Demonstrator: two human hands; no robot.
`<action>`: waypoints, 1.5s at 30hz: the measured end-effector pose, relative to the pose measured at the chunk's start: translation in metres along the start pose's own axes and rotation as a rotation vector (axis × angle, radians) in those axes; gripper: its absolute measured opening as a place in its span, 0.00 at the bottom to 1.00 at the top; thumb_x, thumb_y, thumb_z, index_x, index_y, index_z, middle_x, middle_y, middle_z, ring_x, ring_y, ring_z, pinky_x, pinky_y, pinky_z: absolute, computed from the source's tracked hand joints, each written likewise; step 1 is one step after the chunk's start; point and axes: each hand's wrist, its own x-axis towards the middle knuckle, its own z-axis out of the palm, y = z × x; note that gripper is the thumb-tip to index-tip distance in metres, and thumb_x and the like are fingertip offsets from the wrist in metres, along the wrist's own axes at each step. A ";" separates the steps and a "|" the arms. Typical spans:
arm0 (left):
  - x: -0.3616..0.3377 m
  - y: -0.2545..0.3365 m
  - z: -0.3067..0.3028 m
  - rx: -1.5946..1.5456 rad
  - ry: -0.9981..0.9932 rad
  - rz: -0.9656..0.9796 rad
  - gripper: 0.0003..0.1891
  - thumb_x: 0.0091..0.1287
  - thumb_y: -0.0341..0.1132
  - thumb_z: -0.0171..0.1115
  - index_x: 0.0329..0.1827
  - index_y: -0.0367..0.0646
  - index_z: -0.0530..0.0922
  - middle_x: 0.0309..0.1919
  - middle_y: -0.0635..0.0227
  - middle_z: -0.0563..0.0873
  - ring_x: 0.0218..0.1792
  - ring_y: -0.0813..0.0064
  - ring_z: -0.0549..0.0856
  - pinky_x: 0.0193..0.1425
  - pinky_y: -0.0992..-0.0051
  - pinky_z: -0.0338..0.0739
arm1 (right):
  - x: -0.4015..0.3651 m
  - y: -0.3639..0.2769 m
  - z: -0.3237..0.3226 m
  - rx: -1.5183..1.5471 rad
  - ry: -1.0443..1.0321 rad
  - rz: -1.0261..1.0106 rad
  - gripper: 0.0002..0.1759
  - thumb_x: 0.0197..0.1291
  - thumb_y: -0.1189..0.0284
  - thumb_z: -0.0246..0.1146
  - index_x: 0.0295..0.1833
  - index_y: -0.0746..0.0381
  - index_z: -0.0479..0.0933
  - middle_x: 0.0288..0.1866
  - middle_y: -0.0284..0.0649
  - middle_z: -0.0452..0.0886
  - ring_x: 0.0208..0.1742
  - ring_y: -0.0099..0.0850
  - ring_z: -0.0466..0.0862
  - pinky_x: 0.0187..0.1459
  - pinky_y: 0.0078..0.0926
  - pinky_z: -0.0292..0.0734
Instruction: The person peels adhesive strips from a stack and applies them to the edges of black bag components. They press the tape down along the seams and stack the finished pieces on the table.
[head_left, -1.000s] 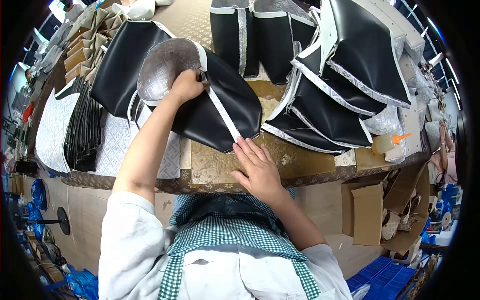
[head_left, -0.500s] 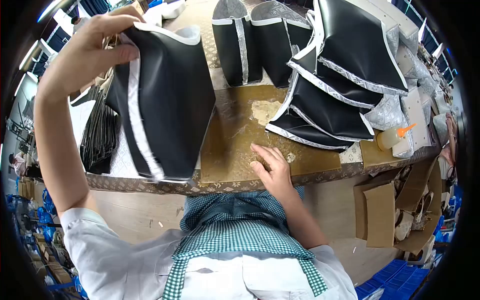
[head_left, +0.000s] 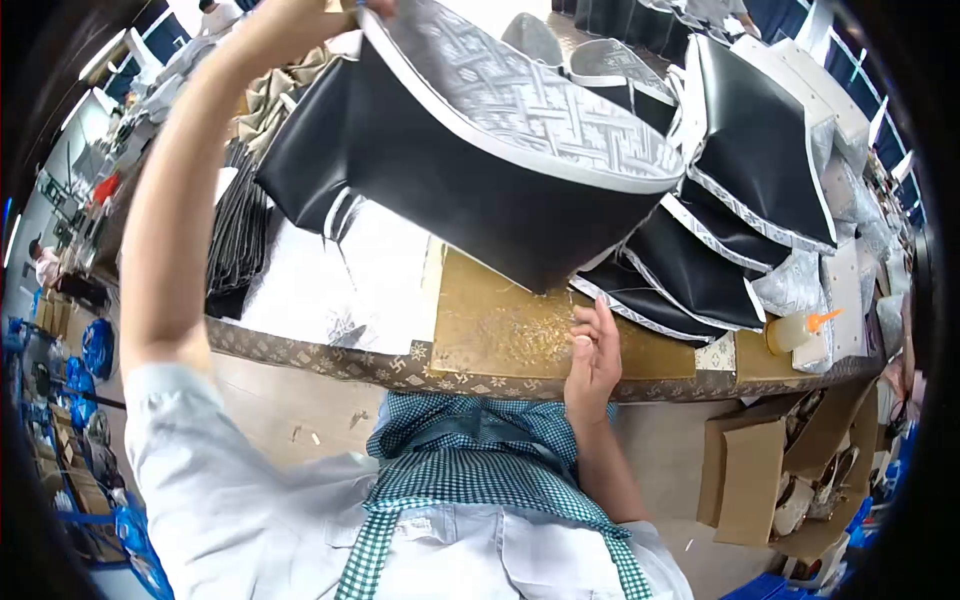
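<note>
My left hand (head_left: 318,18), partly cut off at the top edge, is closed on the rim of a black boot shaft (head_left: 490,205). The shaft is leather-like, with white edging and a grey-white patterned lining. It hangs tilted over the table, its opening toward me and its lower corner near my right hand (head_left: 595,360). That hand is raised at the table's front edge, fingers up and slightly curled, with nothing visible in it. Several similar black pieces (head_left: 765,150) lie stacked just right of the held shaft.
A brown work mat (head_left: 490,330) and white sheets (head_left: 370,290) cover the table front. Dark stacked pieces (head_left: 237,230) stand left. A glue bottle (head_left: 795,332) with an orange tip is at right. Below it, an open cardboard box (head_left: 745,490) stands on the floor.
My left hand has swung the boot shaft up and to the right, turning it from upright to tilted, lining now showing. My right hand has lifted off the mat, fingers upward.
</note>
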 end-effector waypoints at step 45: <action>-0.291 -0.020 0.208 -0.716 0.442 -1.004 0.08 0.58 0.33 0.70 0.34 0.37 0.84 0.34 0.66 0.79 0.32 0.76 0.81 0.38 0.76 0.77 | 0.030 0.002 0.243 -0.304 -1.047 -0.363 0.27 0.64 0.67 0.62 0.68 0.62 0.71 0.69 0.40 0.74 0.60 0.42 0.73 0.64 0.37 0.68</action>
